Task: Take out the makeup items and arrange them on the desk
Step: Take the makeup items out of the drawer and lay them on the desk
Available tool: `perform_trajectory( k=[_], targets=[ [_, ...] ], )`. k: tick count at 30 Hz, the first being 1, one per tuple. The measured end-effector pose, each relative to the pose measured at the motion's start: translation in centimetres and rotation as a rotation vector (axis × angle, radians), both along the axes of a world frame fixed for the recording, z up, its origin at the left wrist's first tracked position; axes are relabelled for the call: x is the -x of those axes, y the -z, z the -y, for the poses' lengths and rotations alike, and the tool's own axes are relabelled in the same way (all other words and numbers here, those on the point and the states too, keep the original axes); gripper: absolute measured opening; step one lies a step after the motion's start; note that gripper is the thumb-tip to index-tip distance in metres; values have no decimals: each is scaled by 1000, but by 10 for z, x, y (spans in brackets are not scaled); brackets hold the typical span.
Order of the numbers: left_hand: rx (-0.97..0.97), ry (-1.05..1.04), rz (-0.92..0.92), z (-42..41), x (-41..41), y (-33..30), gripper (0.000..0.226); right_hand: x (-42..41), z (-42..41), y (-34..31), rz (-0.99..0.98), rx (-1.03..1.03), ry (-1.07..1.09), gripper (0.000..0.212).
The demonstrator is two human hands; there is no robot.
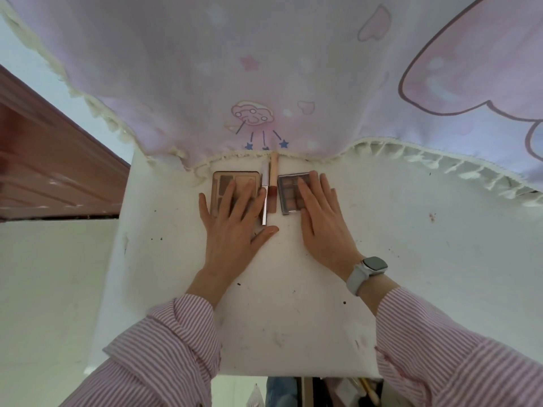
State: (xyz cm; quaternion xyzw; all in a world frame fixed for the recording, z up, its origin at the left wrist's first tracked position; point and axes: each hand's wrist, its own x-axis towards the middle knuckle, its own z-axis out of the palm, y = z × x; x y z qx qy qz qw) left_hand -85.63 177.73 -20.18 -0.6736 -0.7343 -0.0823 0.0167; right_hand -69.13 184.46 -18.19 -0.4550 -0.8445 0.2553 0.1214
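Currently, four makeup items lie in a row on the white table, just below the fringed hem of the pink printed curtain. The landmark for all positions below is the clear lip gloss tube, which lies lengthwise near the middle of the row.

Immediately left of the tube lies the beige eyeshadow palette. The left hand rests flat on this palette: its fingers are straight and spread, covering the lower right part of the palette, with one fingertip touching the tube. The thumb extends below the lower end of the tube and lies on the table. Nothing is gripped.

Immediately right of the tube lies the pink lip tint tube, parallel to it; the upper end reaches the curtain hem. Whether the two tubes touch cannot be determined.

Further right, just beside the tint tube, lies the grey eyeshadow palette. The right hand lies flat on its right half, fingers straight and relaxed, gripping nothing. A white smartwatch sits on the right wrist.

Both forearms wear pink striped sleeves. The table surface carries small dark specks and stains. Left of the table stands brown wooden panelling.
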Motion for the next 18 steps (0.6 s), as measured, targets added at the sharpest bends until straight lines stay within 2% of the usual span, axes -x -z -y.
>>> perform_trajectory(
  k=[7,11,15,18],
  targets=[
    [-147,-60,119,56,-59,-9,48,-63,60,-20,-200,-120,9,35],
    [-230,3,244,116,-117,-13,37,-123,117,-25,-216,-98,-67,33],
    [-216,82,414,185,-177,-11,24,-198,177,-16,-91,50,-203,24],
    [15,102,499,224,-213,3,22,-243,206,9,164,191,-177,25]
  ],
)
